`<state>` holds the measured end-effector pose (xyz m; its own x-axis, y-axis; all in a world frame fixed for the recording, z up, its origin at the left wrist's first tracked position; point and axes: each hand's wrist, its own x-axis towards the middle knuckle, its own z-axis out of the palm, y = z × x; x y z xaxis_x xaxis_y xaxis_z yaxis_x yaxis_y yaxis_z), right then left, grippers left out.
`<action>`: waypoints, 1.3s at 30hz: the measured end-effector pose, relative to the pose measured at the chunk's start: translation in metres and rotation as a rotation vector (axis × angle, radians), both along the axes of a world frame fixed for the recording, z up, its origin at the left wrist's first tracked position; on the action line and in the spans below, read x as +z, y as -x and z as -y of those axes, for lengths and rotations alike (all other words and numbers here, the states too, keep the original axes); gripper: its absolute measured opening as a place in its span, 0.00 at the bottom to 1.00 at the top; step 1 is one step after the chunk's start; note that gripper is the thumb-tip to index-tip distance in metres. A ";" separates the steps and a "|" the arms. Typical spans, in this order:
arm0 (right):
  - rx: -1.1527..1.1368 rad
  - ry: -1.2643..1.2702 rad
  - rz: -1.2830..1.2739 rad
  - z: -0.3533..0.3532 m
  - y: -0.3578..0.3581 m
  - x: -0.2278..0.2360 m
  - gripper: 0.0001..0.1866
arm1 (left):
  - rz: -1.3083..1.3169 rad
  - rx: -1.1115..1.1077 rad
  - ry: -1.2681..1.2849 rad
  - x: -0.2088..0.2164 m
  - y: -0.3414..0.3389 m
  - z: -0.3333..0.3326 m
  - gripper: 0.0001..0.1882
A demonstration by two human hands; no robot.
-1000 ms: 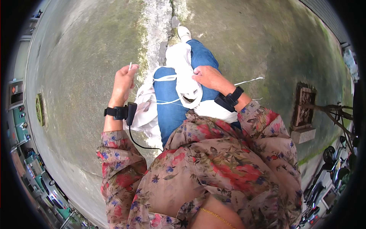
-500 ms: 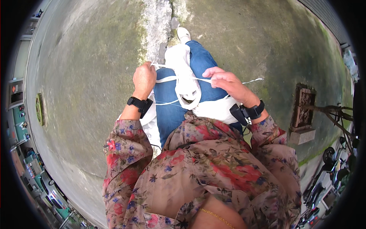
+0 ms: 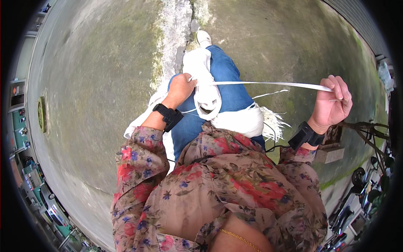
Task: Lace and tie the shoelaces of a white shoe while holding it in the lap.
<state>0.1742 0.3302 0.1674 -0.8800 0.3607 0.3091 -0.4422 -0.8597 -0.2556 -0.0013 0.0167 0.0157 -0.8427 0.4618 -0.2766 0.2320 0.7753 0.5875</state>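
A white lace-up shoe [image 3: 208,97] lies across my jeans-clad lap, its opening toward me. My right hand [image 3: 333,103] is closed on a flat white shoelace [image 3: 268,83], held out far to the right. The lace runs taut from the shoe's lacing to my fingers. At the left edge of the shoe my left hand [image 3: 181,89] is closed, its fingertips against the lacing. What those fingertips pinch is hidden. A thinner white lace end [image 3: 270,93] sticks out to the right below the taut one.
White cloth [image 3: 239,122] with a frayed fringe [image 3: 273,124] lies by my right thigh, near a dark cable. More white cloth [image 3: 145,115] hangs at my left. Mossy concrete ground [image 3: 105,63] surrounds me. A brick-edged planter with bare branches [image 3: 364,130] stands at right.
My right hand has moved far to the right, drawing the lace out long and taut. My left hand has come in from the left to the shoe's edge.
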 end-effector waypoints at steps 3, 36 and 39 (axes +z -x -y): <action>-0.069 0.123 -0.100 -0.002 -0.001 0.002 0.10 | 0.094 0.019 -0.094 0.006 -0.001 0.005 0.14; -0.125 -2.133 0.709 0.137 0.083 -0.166 0.08 | -0.043 0.096 -0.112 0.003 -0.029 0.037 0.08; -0.152 -2.121 0.537 0.134 0.087 -0.170 0.08 | -0.182 0.048 -0.150 -0.002 -0.031 0.037 0.07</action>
<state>0.0876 0.1960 -0.0023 -0.9989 -0.0314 0.0336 -0.0452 0.8043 -0.5924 0.0298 -0.0203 0.0135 -0.8945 0.4442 -0.0497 0.3091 0.6951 0.6491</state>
